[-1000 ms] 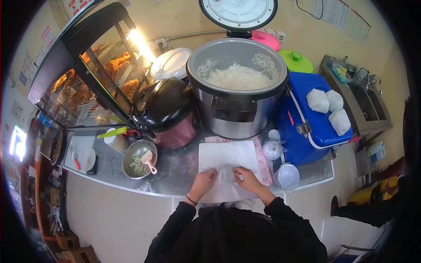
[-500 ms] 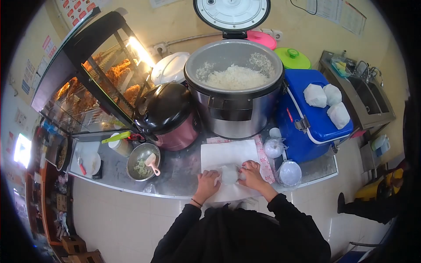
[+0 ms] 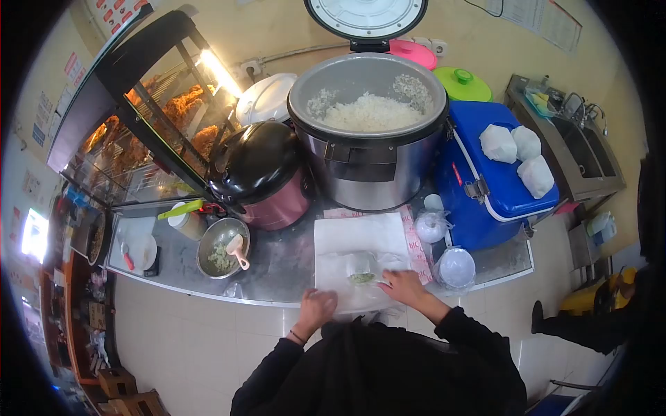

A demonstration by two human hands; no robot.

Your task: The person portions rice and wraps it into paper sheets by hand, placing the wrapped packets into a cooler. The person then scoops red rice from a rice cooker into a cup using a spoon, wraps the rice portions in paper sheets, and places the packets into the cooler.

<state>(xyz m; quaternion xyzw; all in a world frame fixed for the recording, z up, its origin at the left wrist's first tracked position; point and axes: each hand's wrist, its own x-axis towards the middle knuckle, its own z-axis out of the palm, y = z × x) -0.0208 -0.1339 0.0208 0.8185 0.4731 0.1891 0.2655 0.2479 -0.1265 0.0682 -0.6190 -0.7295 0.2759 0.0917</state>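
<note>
A sheet of white wrapping paper [image 3: 361, 232] lies on the counter in front of me. On its near half sits a small rounded white portion [image 3: 361, 263], apparently rice, with green bits showing at its near side. My left hand [image 3: 317, 308], slightly blurred, is closed with curled fingers at the paper's near left edge. My right hand [image 3: 404, 287] pinches the paper just right of the portion. Beneath the sheet is red-and-white printed paper [image 3: 419, 253].
An open rice cooker [image 3: 368, 152] holds white rice. Left stand a closed pink cooker [image 3: 267, 180], a bowl with a spatula [image 3: 223, 247] and a heated cabinet of fried food [image 3: 159, 118]. Right are a clear cup [image 3: 455, 267] and a blue cooler [image 3: 496, 187] carrying three wrapped bundles [image 3: 517, 156].
The paper over the portion has been opened, and its green bits now show. My left hand has moved down and left, away from the portion. My right hand has shifted slightly downward.
</note>
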